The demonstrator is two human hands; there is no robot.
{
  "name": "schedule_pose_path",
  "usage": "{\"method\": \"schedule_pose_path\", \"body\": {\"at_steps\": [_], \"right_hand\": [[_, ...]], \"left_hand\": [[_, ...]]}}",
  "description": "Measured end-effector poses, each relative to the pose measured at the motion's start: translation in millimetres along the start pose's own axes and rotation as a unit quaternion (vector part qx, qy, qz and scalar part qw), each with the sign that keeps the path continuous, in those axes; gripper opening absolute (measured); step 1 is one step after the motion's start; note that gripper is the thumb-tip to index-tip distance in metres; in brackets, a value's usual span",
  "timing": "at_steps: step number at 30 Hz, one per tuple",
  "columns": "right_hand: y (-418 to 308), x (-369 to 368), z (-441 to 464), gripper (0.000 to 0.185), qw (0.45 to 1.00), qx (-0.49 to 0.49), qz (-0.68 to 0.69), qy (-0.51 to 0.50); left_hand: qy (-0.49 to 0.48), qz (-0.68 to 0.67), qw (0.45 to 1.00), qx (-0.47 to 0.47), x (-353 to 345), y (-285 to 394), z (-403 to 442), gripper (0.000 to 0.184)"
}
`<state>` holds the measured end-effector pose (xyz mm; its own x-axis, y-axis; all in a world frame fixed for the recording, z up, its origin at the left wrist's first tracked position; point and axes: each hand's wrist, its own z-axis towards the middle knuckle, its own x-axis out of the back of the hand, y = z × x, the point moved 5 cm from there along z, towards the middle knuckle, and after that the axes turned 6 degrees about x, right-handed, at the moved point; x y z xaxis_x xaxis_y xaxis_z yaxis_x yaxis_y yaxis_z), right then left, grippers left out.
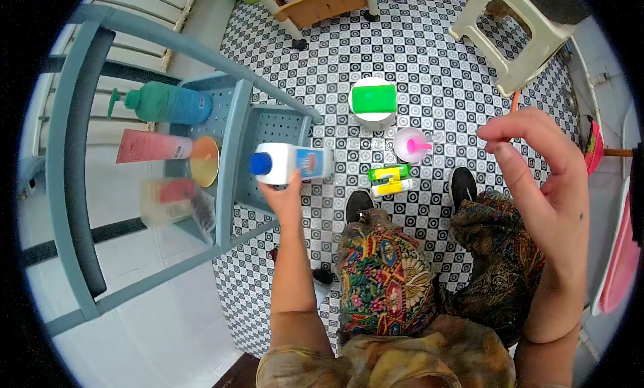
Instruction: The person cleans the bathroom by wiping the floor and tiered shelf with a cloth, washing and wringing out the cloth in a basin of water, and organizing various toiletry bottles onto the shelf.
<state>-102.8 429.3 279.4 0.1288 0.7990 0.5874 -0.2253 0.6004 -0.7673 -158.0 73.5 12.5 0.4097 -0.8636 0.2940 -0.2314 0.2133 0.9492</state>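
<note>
My left hand (287, 201) is wrapped round the lower side of a white bottle (288, 161) with a blue cap and a blue label. The bottle lies on its side in my view, its cap towards the left, over the edge of the blue-grey shelf rack (243, 120). My right hand (547, 180) is raised at the right with fingers loosely curved, a small gap between thumb and index finger, and nothing in it. On the floor between the hands are a white tub (373, 122) topped by a green block (374, 99), a pink-and-white cup (409, 145) and a green-and-yellow packet (389, 180).
The rack carries a green-blue pump bottle (176, 103), a pink tube (151, 146) and a gold-coloured round lid (204, 161). A cream plastic stool (500, 36) stands at the upper right. A wooden-fronted cart (325, 7) is at the top; a pink basin (617, 260) leans at the right.
</note>
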Motion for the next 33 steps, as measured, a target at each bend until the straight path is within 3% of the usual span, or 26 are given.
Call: {"method": "schedule_pose_path", "body": {"at_steps": [4,8,10,12,16,18,20,23,26,30,33], "right_hand": [[-5.7,-10.2,5.0,0.01,0.999,0.032,-0.012,-0.009],[-5.8,-18.1,9.8,0.01,0.999,0.013,-0.034,-0.016],[-5.2,-22.6,12.9,0.01,0.999,0.0,-0.051,-0.015],[-5.3,-26.8,15.9,0.009,0.998,-0.007,-0.066,-0.011],[-5.4,-37.9,20.1,0.009,0.994,-0.009,-0.109,-0.03],[-5.1,-43.2,20.0,0.009,0.991,-0.002,-0.125,-0.04],[-2.5,-46.8,19.8,0.009,0.989,-0.015,-0.137,-0.058],[1.0,-48.2,19.3,0.01,0.986,-0.021,-0.157,-0.055],[7.6,-48.1,20.3,0.011,0.984,-0.064,-0.155,-0.058],[14.4,-53.0,23.8,0.012,0.979,-0.074,-0.179,-0.068],[20.2,-55.3,22.3,0.011,0.974,-0.108,-0.192,-0.045]], "left_hand": [[0.026,-0.037,0.999,0.024,14.5,6.4,27.1,0.078],[0.031,0.044,0.998,-0.04,5.0,17.2,55.2,0.081],[0.008,0.141,0.983,-0.121,1.5,9.9,71.9,0.085],[0.03,0.158,0.98,-0.115,1.6,3.7,78.4,0.087],[0.03,0.139,0.99,0.005,15.9,-14.5,94.9,0.085],[0.027,0.126,0.989,-0.071,18.7,-22.6,111.0,0.083],[0.07,0.161,0.981,-0.087,23.0,-21.9,123.1,0.074],[0.065,0.225,0.972,0.033,15.7,-14.5,141.6,0.067],[0.02,0.205,0.979,0.007,13.3,-31.5,175.7,0.066],[0.018,0.086,0.994,0.069,13.9,-78.7,222.5,0.067],[0.015,0.104,0.992,0.064,14.0,-79.0,229.1,0.065]]}}
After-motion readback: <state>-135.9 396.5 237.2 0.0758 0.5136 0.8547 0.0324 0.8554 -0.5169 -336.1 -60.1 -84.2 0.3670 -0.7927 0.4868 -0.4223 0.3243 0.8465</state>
